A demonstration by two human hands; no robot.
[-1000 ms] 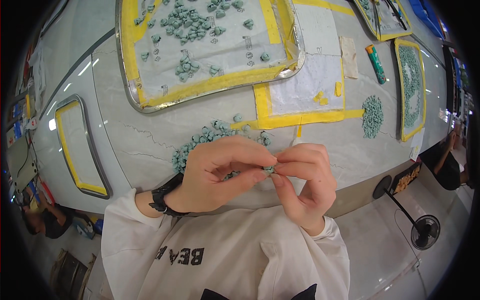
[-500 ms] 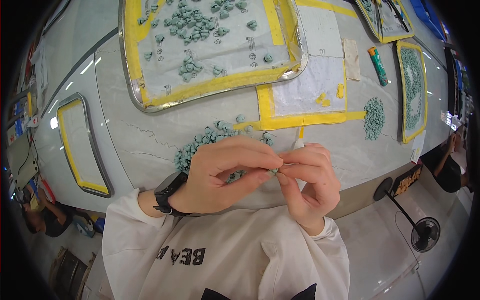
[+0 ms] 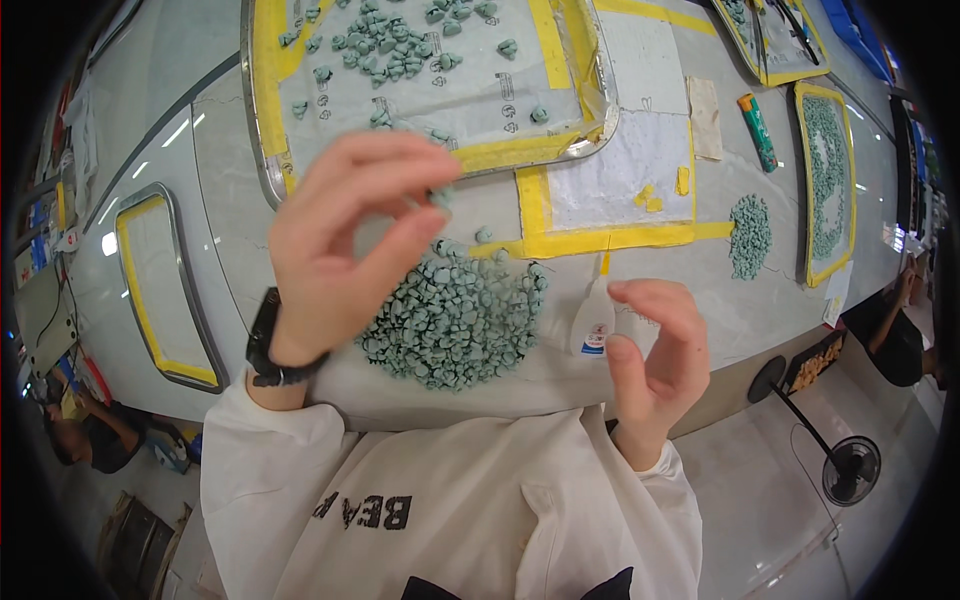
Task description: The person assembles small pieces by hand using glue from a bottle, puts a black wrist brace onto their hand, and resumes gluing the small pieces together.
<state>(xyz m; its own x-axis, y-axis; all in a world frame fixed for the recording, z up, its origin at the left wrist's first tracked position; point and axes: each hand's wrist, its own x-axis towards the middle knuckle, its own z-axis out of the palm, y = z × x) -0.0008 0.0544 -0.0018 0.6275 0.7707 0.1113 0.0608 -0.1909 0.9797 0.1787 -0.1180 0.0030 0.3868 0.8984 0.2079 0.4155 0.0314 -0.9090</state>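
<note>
Your left hand (image 3: 315, 245) pinches a small green piece (image 3: 440, 197) at eleven o'clock from the green pile (image 3: 450, 330), while your right hand (image 3: 678, 362), fingers parted, hovers near the white bottle (image 3: 592, 325) at the pile's three o'clock.

Pale veined tabletop (image 3: 228, 240), glossy grey floor (image 3: 735, 520), black standing fan (image 3: 852, 468) at right, white light streaks (image 3: 176, 134)

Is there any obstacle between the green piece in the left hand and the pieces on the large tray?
Only the near rim of the large tray lies between the green piece in the left hand and the pieces on the tray; no loose object is visible there. The hand hides part of this way.
</note>
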